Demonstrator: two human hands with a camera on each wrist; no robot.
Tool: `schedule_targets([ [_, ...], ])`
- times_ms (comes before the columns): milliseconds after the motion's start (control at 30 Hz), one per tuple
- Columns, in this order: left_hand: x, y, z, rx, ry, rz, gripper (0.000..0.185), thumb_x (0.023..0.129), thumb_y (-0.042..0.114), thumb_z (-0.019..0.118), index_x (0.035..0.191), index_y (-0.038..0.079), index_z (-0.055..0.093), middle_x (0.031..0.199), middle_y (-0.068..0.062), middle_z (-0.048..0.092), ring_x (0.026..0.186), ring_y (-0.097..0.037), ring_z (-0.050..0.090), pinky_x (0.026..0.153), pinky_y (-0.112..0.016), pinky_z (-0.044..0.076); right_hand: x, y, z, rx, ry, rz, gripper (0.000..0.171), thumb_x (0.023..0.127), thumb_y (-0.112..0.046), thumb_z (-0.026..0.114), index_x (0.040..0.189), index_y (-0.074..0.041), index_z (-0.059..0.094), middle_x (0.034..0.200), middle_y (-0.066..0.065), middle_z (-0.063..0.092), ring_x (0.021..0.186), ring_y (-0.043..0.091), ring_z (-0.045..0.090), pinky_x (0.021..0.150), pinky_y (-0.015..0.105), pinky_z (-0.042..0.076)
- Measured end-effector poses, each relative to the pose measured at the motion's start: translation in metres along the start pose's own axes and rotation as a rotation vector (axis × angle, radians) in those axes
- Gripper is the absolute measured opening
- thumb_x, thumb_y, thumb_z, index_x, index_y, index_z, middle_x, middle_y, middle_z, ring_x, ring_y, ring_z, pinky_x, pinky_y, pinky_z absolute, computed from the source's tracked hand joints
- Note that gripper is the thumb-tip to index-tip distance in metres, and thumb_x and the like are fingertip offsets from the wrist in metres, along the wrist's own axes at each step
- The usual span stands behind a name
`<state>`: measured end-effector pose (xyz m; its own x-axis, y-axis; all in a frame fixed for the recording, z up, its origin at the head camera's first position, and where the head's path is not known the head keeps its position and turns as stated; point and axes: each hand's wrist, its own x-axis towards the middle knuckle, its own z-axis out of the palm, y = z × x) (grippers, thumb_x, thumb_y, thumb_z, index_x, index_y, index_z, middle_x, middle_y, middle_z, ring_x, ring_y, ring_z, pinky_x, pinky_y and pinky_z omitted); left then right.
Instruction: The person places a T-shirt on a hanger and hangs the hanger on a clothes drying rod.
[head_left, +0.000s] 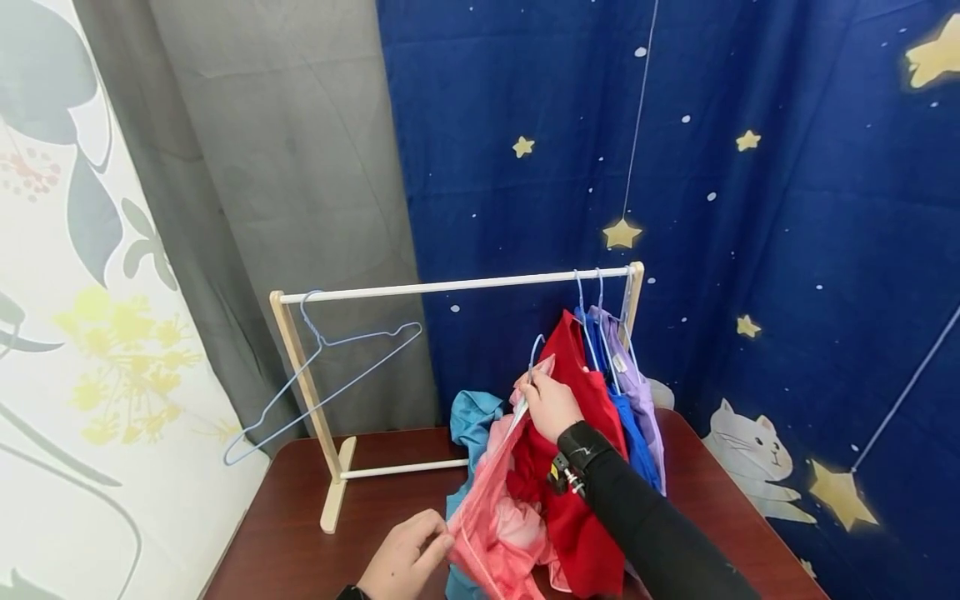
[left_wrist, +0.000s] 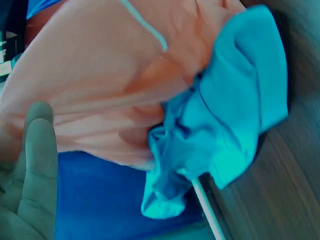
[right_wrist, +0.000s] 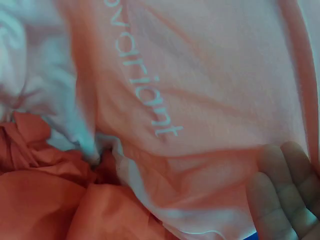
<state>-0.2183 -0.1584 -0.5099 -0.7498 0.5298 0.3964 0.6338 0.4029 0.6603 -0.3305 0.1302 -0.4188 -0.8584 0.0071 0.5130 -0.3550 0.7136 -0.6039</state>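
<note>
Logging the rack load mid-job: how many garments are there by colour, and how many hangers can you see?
Pink garment: 1
Red garment: 1
Blue garment: 1
Purple garment: 1
Teal garment: 1
Garments total: 5
Hangers: 5 (empty hanger, three hooks on the rail, one in the right hand)

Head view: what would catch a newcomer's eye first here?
The translucent pink garment in the middle, stretched between the right hand, which grips it and a pale blue wire hanger up top, and the left hand pinching its lower edge. Behind stands a small wooden clothes rack on the dark wooden table, clothes bunched at its right end.
</note>
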Motion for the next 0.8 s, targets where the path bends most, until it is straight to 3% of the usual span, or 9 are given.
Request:
schedule_targets([
  [133,0.007,0.002,-0.008,0.137,0.085,0.072,0.021,0.103,0.024,0.060,0.084,0.027,0.051,0.077,0.016,0.042,0.068,0.001,0.044,0.062,-0.021,0.041,-0.002,0.000,0.000,-0.040,-0.031,-0.018,0.016,0.101,-0.015,0.059,0.110,-0.007,0.070,0.096,0.008,0.074,0.090,0.033,0.072,0.088,0.050,0.054],
  [300,0.034,0.013,-0.019,0.243,0.130,0.006,0.024,0.101,0.020,0.062,0.081,0.026,0.050,0.073,0.013,0.041,0.065,-0.002,0.043,0.061,-0.023,0.040,-0.005,-0.003,0.002,-0.082,-0.071,-0.103,0.006,0.099,-0.013,0.062,0.097,-0.011,0.068,0.082,0.003,0.069,0.076,0.026,0.068,0.076,0.045,0.056],
  [400,0.051,0.017,-0.022,0.247,0.175,-0.045,0.024,0.101,0.017,0.062,0.081,0.025,0.051,0.073,0.011,0.043,0.066,-0.005,0.045,0.062,-0.025,0.041,-0.008,-0.004,0.005,-0.071,-0.121,-0.104,0.007,0.099,-0.014,0.062,0.094,-0.013,0.068,0.078,0.000,0.066,0.072,0.022,0.064,0.072,0.041,0.054],
  [600,0.076,0.007,-0.015,0.213,0.283,-0.090,0.021,0.101,0.014,0.062,0.083,0.020,0.054,0.076,0.009,0.047,0.071,-0.008,0.050,0.066,-0.027,0.046,-0.010,-0.007,0.006,-0.004,-0.134,-0.043,0.013,0.100,-0.018,0.060,0.096,-0.014,0.072,0.087,0.002,0.070,0.082,0.024,0.066,0.083,0.043,0.053],
  [700,0.079,-0.002,-0.012,0.204,0.284,-0.126,0.018,0.100,0.012,0.062,0.084,0.018,0.056,0.079,0.007,0.049,0.074,-0.010,0.051,0.069,-0.029,0.048,-0.009,-0.007,0.003,0.027,-0.110,0.012,0.017,0.101,-0.022,0.059,0.090,-0.014,0.070,0.079,0.003,0.065,0.081,0.024,0.063,0.083,0.043,0.051],
  [800,0.074,-0.005,-0.011,0.173,0.267,-0.212,0.010,0.100,0.017,0.062,0.091,0.016,0.058,0.088,0.003,0.053,0.081,-0.012,0.056,0.076,-0.034,0.050,-0.008,-0.006,0.002,0.046,-0.076,0.063,0.019,0.101,-0.025,0.059,0.092,-0.014,0.071,0.079,0.001,0.065,0.080,0.023,0.061,0.082,0.042,0.050],
])
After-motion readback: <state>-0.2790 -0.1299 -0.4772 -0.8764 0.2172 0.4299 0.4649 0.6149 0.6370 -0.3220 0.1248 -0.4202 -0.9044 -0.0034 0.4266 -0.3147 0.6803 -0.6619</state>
